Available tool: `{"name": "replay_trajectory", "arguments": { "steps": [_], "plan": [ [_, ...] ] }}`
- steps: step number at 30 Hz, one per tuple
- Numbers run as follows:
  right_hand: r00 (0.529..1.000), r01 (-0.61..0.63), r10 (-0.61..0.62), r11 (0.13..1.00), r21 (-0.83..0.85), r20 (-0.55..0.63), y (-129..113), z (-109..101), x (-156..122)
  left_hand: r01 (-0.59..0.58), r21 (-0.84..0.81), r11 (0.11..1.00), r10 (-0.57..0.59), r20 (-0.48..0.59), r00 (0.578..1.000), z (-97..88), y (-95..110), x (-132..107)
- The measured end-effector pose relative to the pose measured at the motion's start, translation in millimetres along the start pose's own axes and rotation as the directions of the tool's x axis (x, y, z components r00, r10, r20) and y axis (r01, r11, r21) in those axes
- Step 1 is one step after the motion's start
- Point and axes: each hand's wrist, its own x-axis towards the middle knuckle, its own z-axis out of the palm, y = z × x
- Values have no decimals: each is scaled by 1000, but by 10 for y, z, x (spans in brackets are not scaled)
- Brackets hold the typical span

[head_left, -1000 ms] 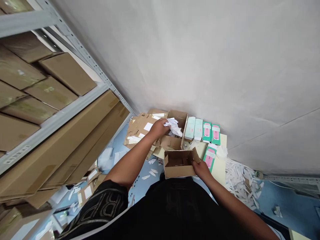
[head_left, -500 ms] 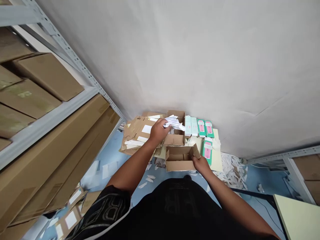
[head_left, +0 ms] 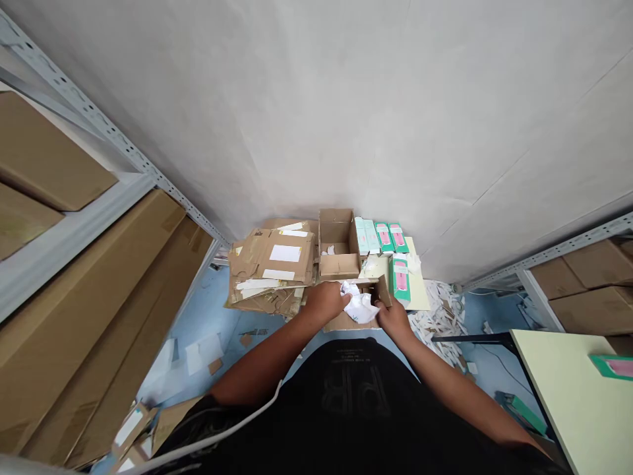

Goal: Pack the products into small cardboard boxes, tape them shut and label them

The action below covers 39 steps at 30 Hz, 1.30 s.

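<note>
Cord [head_left: 232, 430], white and slack-looking, runs across the black shirt [head_left: 353, 412] near the left arm; a wide swing of that arm could tug it. Ahead of the shirt, the right hand [head_left: 393, 318] grips a small open box [head_left: 341, 322] by its right end, beside a raised flap [head_left: 384, 291]. The left hand [head_left: 325, 300] has its fingers closed on crumpled paper [head_left: 359, 306], which sits over the mouth of that box; whether it touches the bottom is hidden.

With the grip at one end only, a hard push on the other end could tip the box. Loose paper might spring back out, or catch on the flap. What bears the box from below cannot be told.

Just beyond stands a larger open box [head_left: 339, 265], close in front, with flattened cardboard [head_left: 257, 257] piled on its left. Green boxes [head_left: 400, 280] and pale boxes [head_left: 366, 235] crowd the right side of the table [head_left: 420, 291], leaving little elbow room. Past them, paper scraps [head_left: 442, 328] litter the floor, and the wall [head_left: 370, 119] closes off the far side.
</note>
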Motion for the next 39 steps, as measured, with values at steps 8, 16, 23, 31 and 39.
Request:
{"name": "replay_trajectory", "arguments": {
  "steps": [8, 16, 23, 31, 39],
  "plan": [
    [997, 54, -53, 998, 13, -55, -1, 3, -181, -158, 186, 970, 128, 161, 979, 361, 320, 157],
    [963, -220, 223, 975, 38, -151, 556, -266, -577, -395, 185, 900, 371, 151, 916, 543, 614, 194],
    [899, -362, 382, 923, 130, -215, 1364, -743, -940, -522, 124, 844, 490, 219, 844, 749, 1321, 196],
    [767, -495, 589, 796, 347, -256, 2653, -1741, -1306, -578, -335, 745, 625, 45, 779, 1368, 2567, 431],
    [565, -549, 772, 614, 567, -291, 3795, -2813, -1814, -632, -454, 628, 713, 10, 701, 1918, 4296, 447]
  ]
}}
